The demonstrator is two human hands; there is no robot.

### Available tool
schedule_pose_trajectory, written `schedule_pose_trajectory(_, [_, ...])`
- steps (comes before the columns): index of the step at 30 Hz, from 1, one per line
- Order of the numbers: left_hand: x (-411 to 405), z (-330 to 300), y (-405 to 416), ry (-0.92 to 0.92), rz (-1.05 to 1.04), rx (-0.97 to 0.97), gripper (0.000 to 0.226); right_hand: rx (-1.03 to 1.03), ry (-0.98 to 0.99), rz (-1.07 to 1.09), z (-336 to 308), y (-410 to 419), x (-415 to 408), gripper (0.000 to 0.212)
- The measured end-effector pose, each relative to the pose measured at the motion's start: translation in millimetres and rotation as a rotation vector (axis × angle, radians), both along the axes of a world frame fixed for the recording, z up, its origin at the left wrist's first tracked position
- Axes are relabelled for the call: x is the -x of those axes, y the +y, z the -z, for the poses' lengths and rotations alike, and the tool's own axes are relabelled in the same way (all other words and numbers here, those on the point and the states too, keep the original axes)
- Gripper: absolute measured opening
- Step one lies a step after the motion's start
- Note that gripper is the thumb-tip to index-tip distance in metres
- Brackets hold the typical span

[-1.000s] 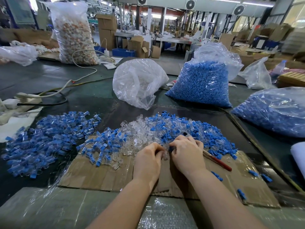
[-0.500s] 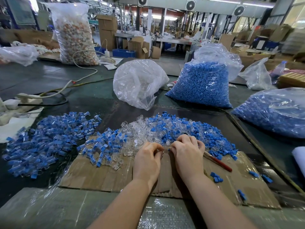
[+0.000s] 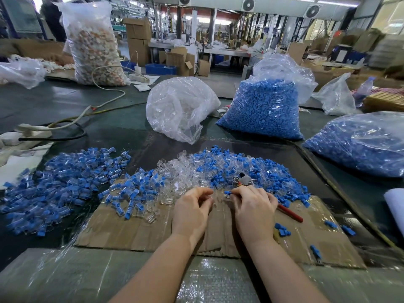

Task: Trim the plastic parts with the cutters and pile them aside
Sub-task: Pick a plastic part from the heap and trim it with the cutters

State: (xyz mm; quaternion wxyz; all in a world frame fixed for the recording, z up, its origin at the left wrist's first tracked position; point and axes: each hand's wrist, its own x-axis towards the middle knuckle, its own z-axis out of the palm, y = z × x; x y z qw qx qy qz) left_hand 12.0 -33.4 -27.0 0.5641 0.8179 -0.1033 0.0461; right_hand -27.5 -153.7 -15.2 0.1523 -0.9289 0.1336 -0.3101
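1. The cardboard sheet (image 3: 122,232) lies flat on the dark table, and both hands are over its far edge.
2. The left hand (image 3: 192,212) has its fingers curled and pinches a small clear plastic part (image 3: 215,196) at its tips.
3. The right hand (image 3: 254,206) is curled too, and pinches a little blue plastic part (image 3: 227,192) just beside the left fingertips.
4. The right hand also holds the cutters (image 3: 246,179). The metal head sticks up past the knuckles, and a red handle (image 3: 290,214) pokes out on the right, over the cardboard sheet.
5. A mixed heap of clear and blue parts (image 3: 196,169) sits on the far edge of the cardboard sheet, right past the hands.
6. Another pile of blue and clear parts (image 3: 59,180) lies off the left side of the cardboard sheet.
7. A few loose blue bits (image 3: 282,230) lie on the right part of the cardboard sheet.
8. Farther back from the cardboard sheet stand a clear bag (image 3: 179,108) and a bag full of blue pieces (image 3: 262,110).
9. Another bag of blue pieces (image 3: 358,145) lies beyond the right side of the cardboard sheet.
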Motion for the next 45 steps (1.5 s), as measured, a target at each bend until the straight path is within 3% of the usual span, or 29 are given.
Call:
schedule_pose_trajectory(7, [0.6,-1.7,0.5,0.000,-0.018,-0.003,0.021,-0.028,-0.109,-0.107,1.9,3.7,8.6,0.013])
schedule_pose_trajectory(17, [0.9,-1.0,2.0,0.021,0.045,0.026,0.021,0.026,-0.080,-0.200,5.1,5.1,9.1,0.022])
schedule_pose_trajectory(22, [0.9,-2.7,4.0,0.002,0.107,-0.011,0.024,0.043,-0.085,-0.212,5.4,5.7,9.2,0.020])
schedule_pose_trajectory(31, [2.9,-7.3,4.2,0.014,0.101,0.107,0.025,-0.025,-0.065,-0.309,3.5,5.1,10.9,0.018])
schedule_pose_trajectory(45, [1.8,-7.3,4.1,-0.001,0.110,0.051,0.027,-0.053,-0.078,-0.386,2.8,2.8,8.7,0.015])
